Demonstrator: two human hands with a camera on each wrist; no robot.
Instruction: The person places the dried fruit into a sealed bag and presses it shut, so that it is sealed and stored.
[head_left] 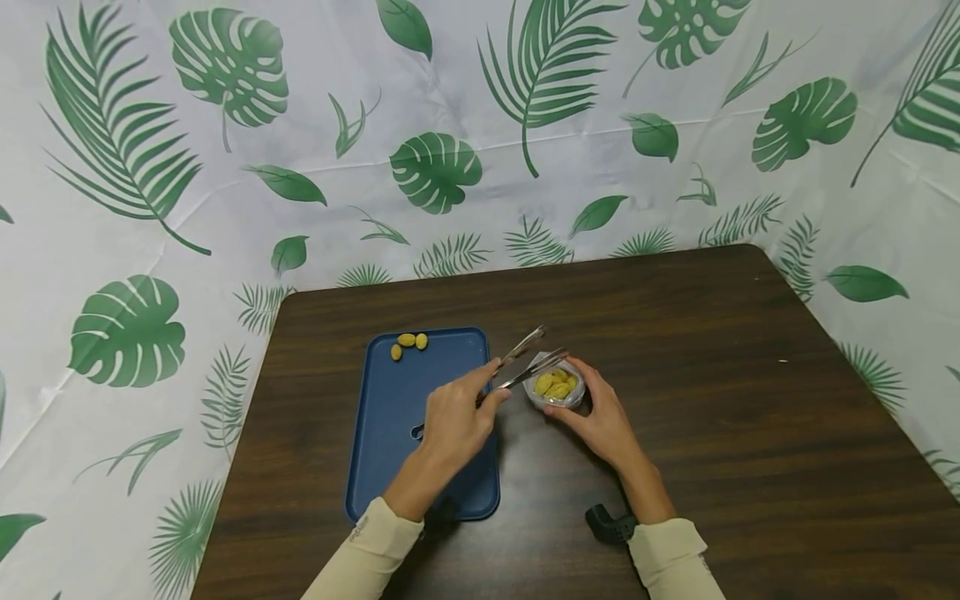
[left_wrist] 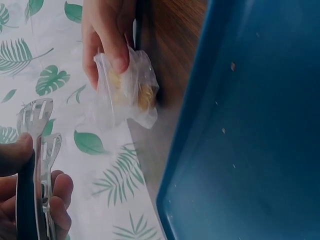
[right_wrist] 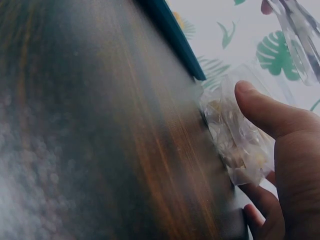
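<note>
My left hand (head_left: pixel 453 421) grips a pair of metal tongs (head_left: pixel 520 378) with a dark handle, above the right side of a blue tray (head_left: pixel 390 408). The tongs' two slotted tips are spread apart with nothing between them, close to the mouth of a clear plastic bag (left_wrist: pixel 120 112). Inside the bag lie several yellow, nut-like pieces (head_left: pixel 555 385). My right hand (head_left: pixel 603 423) holds the bag by its side, thumb (right_wrist: pixel 262 107) on the near side and fingers behind, just right of the tray. Three similar yellow pieces (head_left: pixel 407 340) lie in the tray's far left corner.
Tiny crumbs (left_wrist: pixel 233 66) dot the tray. Under everything is a dark wood-grain table (head_left: pixel 750 417), with a leaf-patterned white cloth (head_left: pixel 330 217) hanging behind and at the sides. A black wrist device (head_left: pixel 609 525) sits at the right wrist, low over the table.
</note>
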